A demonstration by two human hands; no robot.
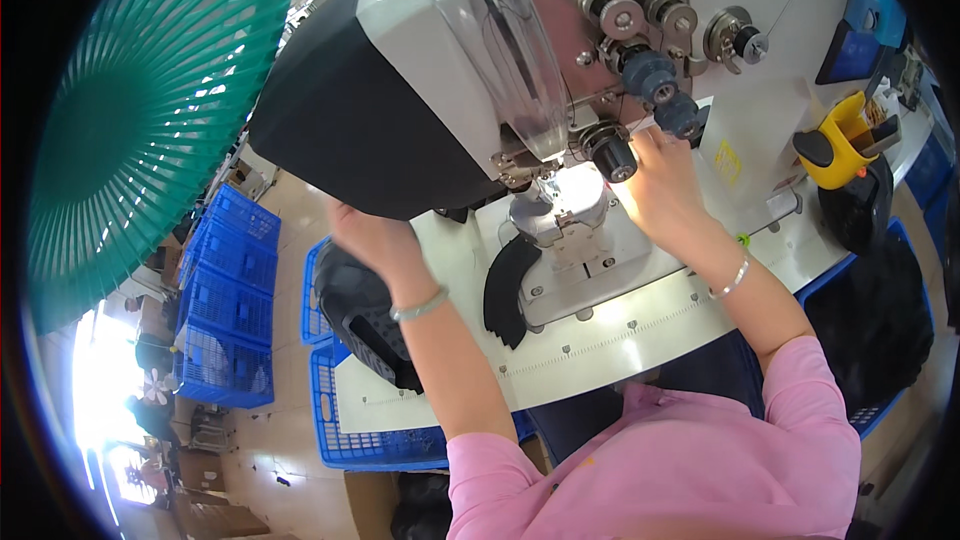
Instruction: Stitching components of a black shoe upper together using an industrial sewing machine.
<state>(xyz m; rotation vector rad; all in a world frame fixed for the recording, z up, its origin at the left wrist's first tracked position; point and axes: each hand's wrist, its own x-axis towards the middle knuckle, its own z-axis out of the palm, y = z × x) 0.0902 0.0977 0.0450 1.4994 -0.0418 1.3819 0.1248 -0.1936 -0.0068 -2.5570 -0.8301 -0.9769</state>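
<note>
A grey-and-black industrial sewing machine [430, 70] stands before me, its lamp lighting the needle area and small sewing bed [575, 205]. My right hand [660, 190] is raised beside that lit area, close to the dark tension knobs [610, 150]. The knobs partly cover its fingers, so what they hold, if anything, is hidden. My left hand [375, 240] is smeared by motion at the lower left of the machine's head, which hides part of it. A curved black strip of material [508, 290] hangs down at the left of the sewing bed, apart from both hands.
A black molded piece with holes [362, 310] lies at the table's left end. Blue crates [345, 435] stand below; others [228, 300] are stacked farther left. A green fan [160, 100] fills the upper left. A yellow holder [838, 145] and a black-filled crate [870, 330] are at right.
</note>
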